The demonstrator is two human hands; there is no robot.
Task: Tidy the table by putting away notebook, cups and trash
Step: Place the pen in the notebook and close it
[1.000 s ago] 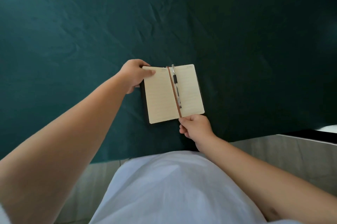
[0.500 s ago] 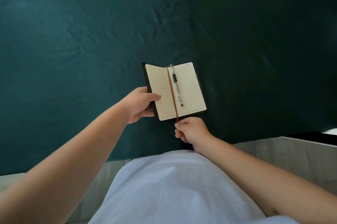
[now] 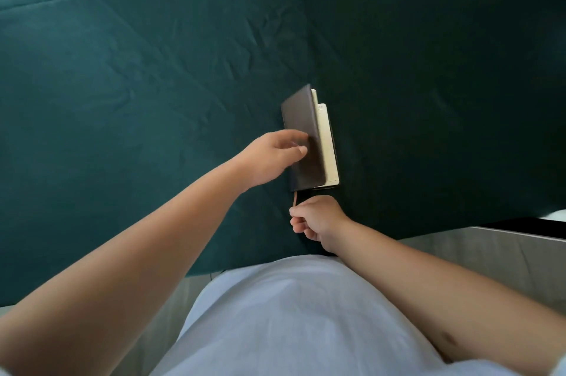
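A small notebook (image 3: 301,133) with a dark brown cover lies on the green tablecloth near the front edge. Its left cover stands nearly folded over, and cream pages (image 3: 327,146) show along the right side. My left hand (image 3: 272,158) presses fingers against the outside of the raised cover. Just below the notebook, my right hand (image 3: 315,218) pinches the brown ribbon bookmark (image 3: 295,200) that hangs from the spine. The pen is hidden between the pages. No cups or trash are in view.
The dark green cloth (image 3: 153,84) covers the whole table and is creased. The table's front edge runs along the bottom, with grey floor (image 3: 490,250) beyond it at the right. My white shirt fills the lower middle.
The notebook lay open with the pen in its gutter. My left hand has swung the left cover up and over to the right, nearly closing it. The right hand keeps the ribbon.
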